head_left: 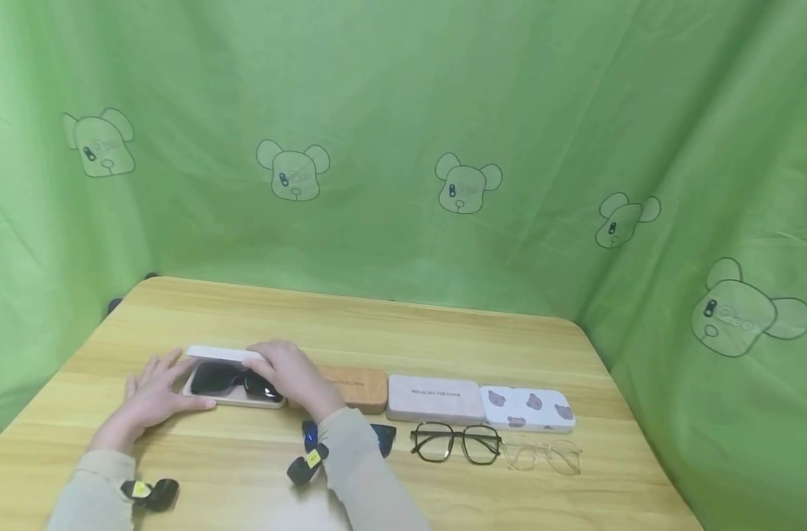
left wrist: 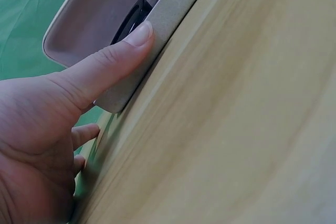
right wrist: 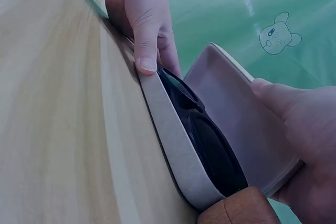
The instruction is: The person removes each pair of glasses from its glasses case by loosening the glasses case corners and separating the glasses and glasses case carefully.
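An eyeglass case [head_left: 234, 402] with a pale outside lies open at the left of the table. Dark sunglasses [head_left: 212, 378] rest folded inside it, lenses toward the front. My left hand [head_left: 153, 397] grips the case's left end; in the left wrist view its thumb [left wrist: 113, 59] presses the front wall. The right hand [head_left: 297, 377] holds the raised lid [right wrist: 231, 114] near its right end, thumb on the rim and other fingers behind it. In the right wrist view, the lid leans back from the base, showing a mauve lining.
Right of the open case stand a brown case [head_left: 366, 391], a pale lettered case [head_left: 435, 398] and a bear-print case [head_left: 528, 408]. In front lie blue-lensed sunglasses [head_left: 385, 439], partly behind the right arm, black-framed glasses [head_left: 452, 442] and thin-framed glasses [head_left: 543, 455]. Green curtains [head_left: 390, 243] surround the table.
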The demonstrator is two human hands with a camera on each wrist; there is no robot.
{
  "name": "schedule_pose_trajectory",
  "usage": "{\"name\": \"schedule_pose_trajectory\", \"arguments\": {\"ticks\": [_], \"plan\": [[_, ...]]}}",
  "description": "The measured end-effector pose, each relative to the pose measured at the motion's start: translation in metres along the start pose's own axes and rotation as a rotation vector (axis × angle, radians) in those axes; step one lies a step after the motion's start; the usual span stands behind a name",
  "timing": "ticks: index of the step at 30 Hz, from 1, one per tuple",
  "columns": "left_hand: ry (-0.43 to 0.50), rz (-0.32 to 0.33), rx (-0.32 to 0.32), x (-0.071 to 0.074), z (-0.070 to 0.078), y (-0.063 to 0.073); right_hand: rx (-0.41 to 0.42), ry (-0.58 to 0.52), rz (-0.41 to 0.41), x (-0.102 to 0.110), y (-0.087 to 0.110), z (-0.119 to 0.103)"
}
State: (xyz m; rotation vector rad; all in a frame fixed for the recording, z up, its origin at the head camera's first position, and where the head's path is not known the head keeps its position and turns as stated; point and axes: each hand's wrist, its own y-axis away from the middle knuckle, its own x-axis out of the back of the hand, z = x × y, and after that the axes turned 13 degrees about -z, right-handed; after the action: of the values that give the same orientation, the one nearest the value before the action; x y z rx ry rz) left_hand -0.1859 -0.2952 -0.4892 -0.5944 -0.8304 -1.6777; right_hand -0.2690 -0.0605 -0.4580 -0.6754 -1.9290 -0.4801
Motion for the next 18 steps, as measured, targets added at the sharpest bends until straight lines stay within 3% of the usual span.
{"name": "schedule_pose_trajectory", "arguments": {"ticks": [8,18], "plan": [[0.016,-0.005,0.004,-0.0005,0.0015,0.0005,-0.128,0.133,0.089,-0.0020,0.0033,-0.0044],[0.011,-0.003,0.005,-0.0002,-0.0003,0.0000,-0.132,0.041,0.107,-0.0033,0.0022,-0.0016]]}}
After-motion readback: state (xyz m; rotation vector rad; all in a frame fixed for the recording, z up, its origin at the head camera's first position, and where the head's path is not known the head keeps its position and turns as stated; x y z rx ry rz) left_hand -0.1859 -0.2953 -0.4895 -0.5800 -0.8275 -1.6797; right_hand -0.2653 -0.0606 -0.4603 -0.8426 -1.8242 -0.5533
